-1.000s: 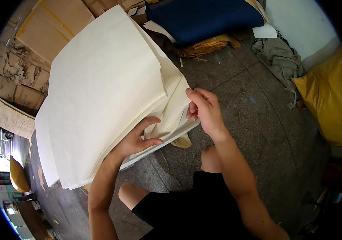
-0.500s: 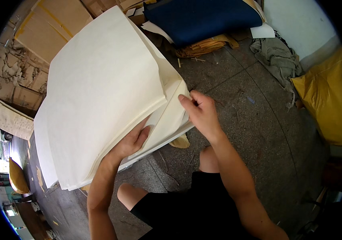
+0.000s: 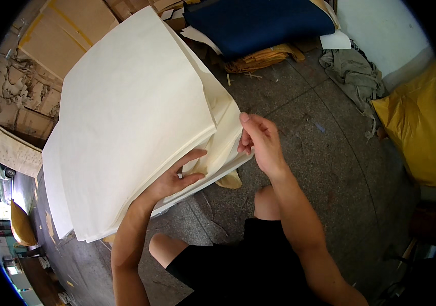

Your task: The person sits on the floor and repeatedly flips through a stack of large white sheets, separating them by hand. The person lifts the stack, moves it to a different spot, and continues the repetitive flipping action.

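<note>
A thick stack of large cream-white sheets (image 3: 131, 102), paper or thin card, stands in front of me, its upper part lifted at the near right corner. My left hand (image 3: 169, 181) is at the near edge, just under the raised upper sheets, with its thumb and forefinger spread apart. Beneath them, the lower sheets (image 3: 223, 145) look creased and bent near the corner. My right hand (image 3: 264, 143) is beside that corner, thumb tip close to the sheet edge. Its fingers curl loosely, apart from the thumb, with nothing visible gripped; contact with the edge is unclear.
Cardboard (image 3: 59, 35) lines the far left side. Behind the stack lies a dark blue sheet-covered pile (image 3: 264, 25) above folded brown material (image 3: 264, 58). Grey cloth (image 3: 353, 76) and a yellow sack (image 3: 414, 125) are at the right, on the speckled floor (image 3: 325, 168).
The right hand has let go of the folded-back cream sheet and shifted slightly outward. The left thumb and forefinger have spread, and the lower sheets at the corner have changed shape.
</note>
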The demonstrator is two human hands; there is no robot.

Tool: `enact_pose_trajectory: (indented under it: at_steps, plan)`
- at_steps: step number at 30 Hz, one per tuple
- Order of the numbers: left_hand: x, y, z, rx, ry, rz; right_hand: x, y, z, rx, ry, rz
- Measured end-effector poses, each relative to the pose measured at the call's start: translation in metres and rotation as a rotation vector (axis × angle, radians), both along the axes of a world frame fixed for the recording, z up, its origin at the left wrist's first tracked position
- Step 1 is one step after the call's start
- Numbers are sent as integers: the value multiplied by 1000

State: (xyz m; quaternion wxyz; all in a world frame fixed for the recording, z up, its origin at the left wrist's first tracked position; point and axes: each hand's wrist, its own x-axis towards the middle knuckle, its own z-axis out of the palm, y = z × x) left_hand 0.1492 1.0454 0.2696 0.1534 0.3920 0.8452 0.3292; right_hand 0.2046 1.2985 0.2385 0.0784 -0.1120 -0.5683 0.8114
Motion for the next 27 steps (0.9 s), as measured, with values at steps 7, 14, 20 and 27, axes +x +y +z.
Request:
enact_pose_trajectory:
  at_steps: [7, 14, 20, 27]
  plan:
    - [-8, -12, -10, -42, 27, -74, -4, -3, 11, 5, -53, -17]
    - [-1, -7, -21, 57, 11, -5, -4, -3, 10, -26, -42, -2]
    - [-2, -8, -19, 33, -59, 12, 0, 2, -2, 22, -23, 16]
    - [1, -10, -21, 13, 299, 32, 1, -2, 0, 401, 69, -46]
